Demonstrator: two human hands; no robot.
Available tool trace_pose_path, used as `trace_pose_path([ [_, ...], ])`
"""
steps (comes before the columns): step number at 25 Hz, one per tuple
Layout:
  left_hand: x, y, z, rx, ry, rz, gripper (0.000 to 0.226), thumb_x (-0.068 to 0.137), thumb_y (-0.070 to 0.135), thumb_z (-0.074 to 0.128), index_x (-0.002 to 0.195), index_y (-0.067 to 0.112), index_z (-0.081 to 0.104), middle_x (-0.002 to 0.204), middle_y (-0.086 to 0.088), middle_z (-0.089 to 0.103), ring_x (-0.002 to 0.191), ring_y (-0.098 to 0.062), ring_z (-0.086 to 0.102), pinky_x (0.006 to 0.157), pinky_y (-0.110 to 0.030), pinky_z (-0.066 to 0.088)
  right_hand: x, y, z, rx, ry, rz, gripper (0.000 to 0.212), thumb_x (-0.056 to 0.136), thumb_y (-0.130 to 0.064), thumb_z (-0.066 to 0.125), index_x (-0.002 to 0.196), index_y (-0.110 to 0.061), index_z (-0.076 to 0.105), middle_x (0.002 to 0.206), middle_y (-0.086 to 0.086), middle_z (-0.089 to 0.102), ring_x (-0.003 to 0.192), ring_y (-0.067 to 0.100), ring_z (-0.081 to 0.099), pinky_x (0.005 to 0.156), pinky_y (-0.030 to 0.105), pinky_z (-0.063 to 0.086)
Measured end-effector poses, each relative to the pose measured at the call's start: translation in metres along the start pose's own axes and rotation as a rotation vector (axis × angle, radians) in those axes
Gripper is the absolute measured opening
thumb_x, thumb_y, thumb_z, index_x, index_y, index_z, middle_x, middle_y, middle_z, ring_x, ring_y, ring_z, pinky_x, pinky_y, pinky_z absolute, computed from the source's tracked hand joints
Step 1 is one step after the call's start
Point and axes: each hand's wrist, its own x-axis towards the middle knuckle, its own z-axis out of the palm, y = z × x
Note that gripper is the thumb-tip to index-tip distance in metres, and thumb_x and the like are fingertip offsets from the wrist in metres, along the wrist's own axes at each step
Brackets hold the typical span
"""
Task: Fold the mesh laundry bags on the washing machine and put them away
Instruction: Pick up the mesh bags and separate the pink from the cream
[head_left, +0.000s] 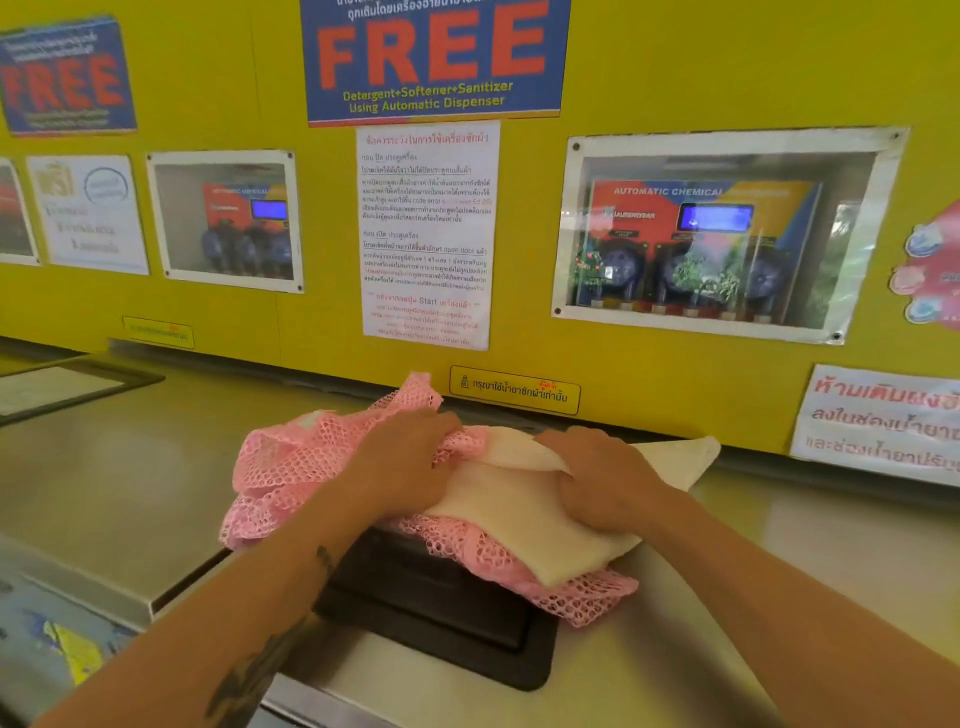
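Note:
A pink mesh laundry bag (291, 467) lies crumpled on the steel top of the washing machine (130, 467). A cream fine-mesh bag (498, 514) lies on top of it, partly folded. My left hand (405, 457) rests where the pink bag meets the cream one, fingers curled into the fabric. My right hand (597, 478) grips a fold of the cream bag and presses it down. Part of the pink bag shows below the cream one at the front right (587, 597).
A black detergent drawer lid (431, 613) sits in the machine top under the bags. A yellow wall (675, 62) with posters and notices stands right behind. Another lid (62, 389) lies on the neighbouring machine to the left.

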Motion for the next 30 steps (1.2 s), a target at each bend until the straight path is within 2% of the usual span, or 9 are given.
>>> trace_pose_path([
  [4, 0.011, -0.016, 0.003, -0.042, 0.076, 0.028, 0.037, 0.089, 0.03, 0.058, 0.125, 0.029, 0.055, 0.122, 0.004, 0.061, 0.115, -0.021, 0.052, 0.098, -0.038, 0.043, 0.005, 0.007, 0.006, 0.103, 0.066, 0.104, 0.045, 0.09, -0.031, 0.052, 0.135, -0.037, 0.047, 0.129, -0.001, 0.054, 0.123, 0.024, 0.051, 0.097, 0.039, 0.043],
  [6, 0.012, -0.021, 0.013, -0.106, 0.06, 0.059, 0.038, 0.087, 0.028, 0.057, 0.124, 0.03, 0.056, 0.122, 0.003, 0.061, 0.116, -0.021, 0.052, 0.1, -0.041, 0.043, 0.007, 0.002, 0.011, 0.285, -0.078, 0.143, 0.058, 0.09, -0.051, 0.053, 0.144, -0.039, 0.038, 0.14, 0.001, 0.045, 0.131, 0.025, 0.044, 0.104, 0.04, 0.037],
  [8, 0.015, -0.025, 0.018, -0.175, 0.084, 0.086, 0.036, 0.085, 0.033, 0.056, 0.121, 0.03, 0.057, 0.12, 0.003, 0.062, 0.113, -0.021, 0.053, 0.1, -0.045, 0.044, 0.011, -0.003, 0.018, 0.256, -0.126, 0.118, 0.075, 0.082, -0.065, 0.055, 0.148, -0.039, 0.029, 0.147, 0.0, 0.04, 0.134, 0.025, 0.039, 0.108, 0.041, 0.035],
  [10, 0.014, -0.026, 0.018, -0.244, 0.118, 0.105, 0.038, 0.083, 0.043, 0.05, 0.117, 0.03, 0.059, 0.115, 0.004, 0.063, 0.109, -0.019, 0.055, 0.097, -0.046, 0.045, 0.01, -0.01, 0.021, 0.189, -0.039, 0.08, 0.074, 0.082, -0.057, 0.06, 0.147, -0.036, 0.032, 0.146, -0.003, 0.045, 0.131, 0.022, 0.043, 0.105, 0.039, 0.038],
  [12, 0.011, -0.023, 0.017, -0.276, 0.133, 0.157, 0.039, 0.081, 0.046, 0.048, 0.115, 0.031, 0.059, 0.113, 0.006, 0.061, 0.107, -0.016, 0.055, 0.097, -0.047, 0.045, 0.006, -0.016, 0.019, 0.213, 0.033, 0.043, 0.057, 0.086, -0.037, 0.06, 0.14, -0.034, 0.041, 0.138, -0.006, 0.054, 0.121, 0.02, 0.052, 0.096, 0.038, 0.045],
  [18, 0.003, -0.001, 0.002, -0.316, 0.227, 0.297, 0.034, 0.077, 0.032, 0.055, 0.11, 0.035, 0.059, 0.115, 0.014, 0.054, 0.11, -0.011, 0.051, 0.101, -0.053, 0.038, 0.002, -0.011, -0.005, 0.176, 0.131, 0.033, 0.034, 0.081, -0.018, 0.055, 0.112, -0.031, 0.06, 0.106, -0.004, 0.067, 0.096, 0.023, 0.062, 0.072, 0.037, 0.049],
  [22, 0.004, 0.022, 0.002, -0.29, 0.211, 0.366, 0.032, 0.077, 0.037, 0.05, 0.108, 0.035, 0.058, 0.113, 0.014, 0.055, 0.109, -0.014, 0.052, 0.1, -0.053, 0.038, -0.02, 0.035, -0.054, 0.096, 0.175, 0.125, 0.033, 0.085, -0.011, 0.055, 0.112, -0.03, 0.062, 0.109, 0.0, 0.066, 0.1, 0.026, 0.061, 0.077, 0.038, 0.047],
  [26, 0.02, 0.064, -0.001, -0.137, -0.01, 0.368, 0.035, 0.081, 0.052, 0.045, 0.114, 0.043, 0.055, 0.118, 0.017, 0.055, 0.115, -0.013, 0.05, 0.105, -0.05, 0.035, -0.068, 0.106, -0.092, -0.041, 0.136, 0.297, 0.036, 0.087, -0.015, 0.054, 0.12, -0.029, 0.058, 0.128, 0.004, 0.062, 0.115, 0.03, 0.056, 0.09, 0.042, 0.046],
  [30, 0.031, 0.132, 0.005, -0.208, -0.168, 0.419, 0.033, 0.09, 0.042, 0.056, 0.122, 0.035, 0.057, 0.118, 0.008, 0.057, 0.108, -0.013, 0.052, 0.092, -0.036, 0.044, -0.128, 0.169, -0.095, -0.086, 0.047, 0.528, 0.051, 0.089, -0.015, 0.054, 0.138, -0.027, 0.048, 0.145, 0.005, 0.051, 0.128, 0.03, 0.049, 0.103, 0.043, 0.043],
])
